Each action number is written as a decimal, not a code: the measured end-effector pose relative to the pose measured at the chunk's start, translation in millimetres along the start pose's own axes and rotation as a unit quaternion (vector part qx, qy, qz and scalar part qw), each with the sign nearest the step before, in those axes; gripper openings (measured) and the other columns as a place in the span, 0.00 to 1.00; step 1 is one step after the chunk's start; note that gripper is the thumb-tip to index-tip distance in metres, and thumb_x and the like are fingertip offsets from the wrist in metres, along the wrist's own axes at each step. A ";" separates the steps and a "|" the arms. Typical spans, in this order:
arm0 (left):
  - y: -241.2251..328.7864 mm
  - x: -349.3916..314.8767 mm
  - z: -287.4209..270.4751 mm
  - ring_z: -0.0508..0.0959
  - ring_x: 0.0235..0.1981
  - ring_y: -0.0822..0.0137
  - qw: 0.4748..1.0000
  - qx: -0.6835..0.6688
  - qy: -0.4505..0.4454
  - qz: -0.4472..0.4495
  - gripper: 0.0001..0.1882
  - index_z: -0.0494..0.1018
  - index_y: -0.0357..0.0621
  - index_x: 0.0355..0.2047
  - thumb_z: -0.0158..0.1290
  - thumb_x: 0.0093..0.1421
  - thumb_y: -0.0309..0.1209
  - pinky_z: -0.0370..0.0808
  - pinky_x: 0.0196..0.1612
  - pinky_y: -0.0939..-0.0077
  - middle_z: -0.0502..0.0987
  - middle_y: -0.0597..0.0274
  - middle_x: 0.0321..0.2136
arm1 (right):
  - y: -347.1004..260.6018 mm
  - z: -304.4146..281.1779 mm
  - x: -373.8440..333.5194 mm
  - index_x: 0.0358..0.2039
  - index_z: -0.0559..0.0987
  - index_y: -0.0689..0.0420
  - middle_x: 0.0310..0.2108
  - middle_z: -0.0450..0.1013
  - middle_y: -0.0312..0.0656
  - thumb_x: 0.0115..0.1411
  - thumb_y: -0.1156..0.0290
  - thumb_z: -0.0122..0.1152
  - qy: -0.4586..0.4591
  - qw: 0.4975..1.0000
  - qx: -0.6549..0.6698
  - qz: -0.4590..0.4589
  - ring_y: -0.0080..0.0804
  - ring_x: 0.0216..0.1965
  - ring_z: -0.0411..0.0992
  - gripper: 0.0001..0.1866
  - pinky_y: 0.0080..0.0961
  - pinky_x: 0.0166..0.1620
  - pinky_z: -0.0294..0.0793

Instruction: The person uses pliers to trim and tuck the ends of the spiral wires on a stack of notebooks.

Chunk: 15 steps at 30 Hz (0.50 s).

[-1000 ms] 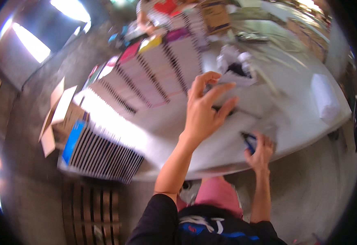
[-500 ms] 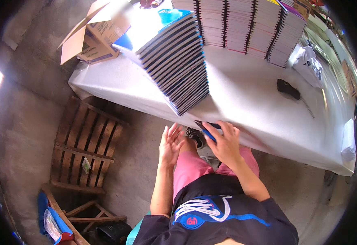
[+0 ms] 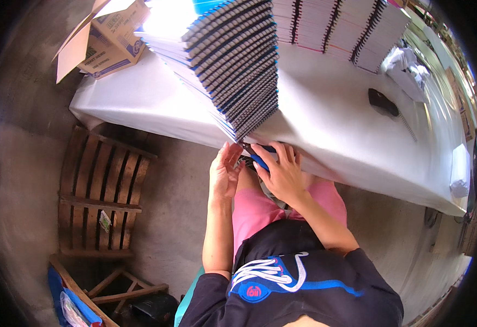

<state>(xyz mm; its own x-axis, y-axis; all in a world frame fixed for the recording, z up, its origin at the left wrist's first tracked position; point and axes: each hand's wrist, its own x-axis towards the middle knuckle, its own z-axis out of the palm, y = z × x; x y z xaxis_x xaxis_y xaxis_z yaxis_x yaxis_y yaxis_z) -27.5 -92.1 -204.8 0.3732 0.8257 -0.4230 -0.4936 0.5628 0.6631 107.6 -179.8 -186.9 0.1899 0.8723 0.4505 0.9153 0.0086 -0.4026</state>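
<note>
Table (image 3: 353, 131): stack (image 3: 238, 65) sits at edge, seemingly for access; right hand (image 3: 286, 177) clamped on pliers (image 3: 261, 162); left hand (image 3: 223, 174) fingers apart.

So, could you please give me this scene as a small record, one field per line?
Notebook stack: spiral-bound, at white table's near edge
Right hand: holds blue-handled pliers, tip near stack's bottom corner
Left hand: beside pliers' tip, contact unclear
Farther back: more spiral-bound stacks
Table's left: open cardboard box
Table's right: black object, kind unclear
</note>
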 end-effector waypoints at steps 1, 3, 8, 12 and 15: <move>-0.4 -1.7 1.9 0.70 0.44 0.71 1.000 0.004 0.009 0.008 0.13 0.73 0.48 0.36 0.54 0.57 0.43 0.63 0.44 0.69 0.75 0.67 0.38 | 0.8 1.4 -0.2 0.52 0.70 0.38 0.44 0.63 0.40 0.53 0.60 0.57 0.005 1.000 0.003 -0.001 0.41 0.44 0.63 0.23 0.47 0.43 0.61; -1.9 -1.5 1.1 0.68 0.45 0.70 1.000 0.011 0.003 0.016 0.15 0.73 0.48 0.37 0.53 0.57 0.45 0.61 0.46 0.68 0.74 0.68 0.38 | 2.4 3.6 -0.5 0.52 0.70 0.38 0.43 0.62 0.40 0.53 0.60 0.58 -0.017 1.000 0.015 0.013 0.41 0.44 0.63 0.23 0.47 0.42 0.61; -0.9 -3.3 4.7 0.69 0.43 0.71 0.999 0.022 0.017 0.026 0.13 0.73 0.48 0.37 0.52 0.58 0.42 0.62 0.44 0.70 0.75 0.68 0.38 | 6.4 4.3 -2.7 0.53 0.69 0.37 0.44 0.63 0.39 0.52 0.60 0.58 -0.013 1.000 0.000 0.008 0.40 0.45 0.63 0.25 0.42 0.43 0.62; 0.2 -2.6 7.8 0.69 0.42 0.73 0.999 0.025 0.019 0.028 0.09 0.74 0.50 0.33 0.55 0.56 0.39 0.63 0.42 0.71 0.75 0.71 0.34 | 10.2 4.2 -1.4 0.54 0.69 0.37 0.43 0.64 0.39 0.52 0.60 0.57 -0.013 1.000 0.000 -0.006 0.39 0.42 0.65 0.26 0.38 0.40 0.64; -2.1 -1.8 4.9 0.69 0.43 0.73 0.998 0.038 0.015 0.039 0.10 0.74 0.49 0.34 0.56 0.56 0.39 0.62 0.43 0.71 0.75 0.71 0.35 | 11.2 10.4 -5.3 0.54 0.68 0.40 0.39 0.66 0.41 0.54 0.60 0.56 -0.027 0.998 0.056 0.007 0.38 0.37 0.67 0.25 0.33 0.33 0.67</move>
<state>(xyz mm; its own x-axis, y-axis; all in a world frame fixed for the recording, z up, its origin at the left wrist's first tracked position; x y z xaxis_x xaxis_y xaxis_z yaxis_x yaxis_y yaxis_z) -23.2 -95.0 -202.4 0.3113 0.8681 -0.3867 -0.4584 0.4936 0.7391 113.2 -179.2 -202.1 0.1808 0.8974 0.4025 0.8665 0.0483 -0.4968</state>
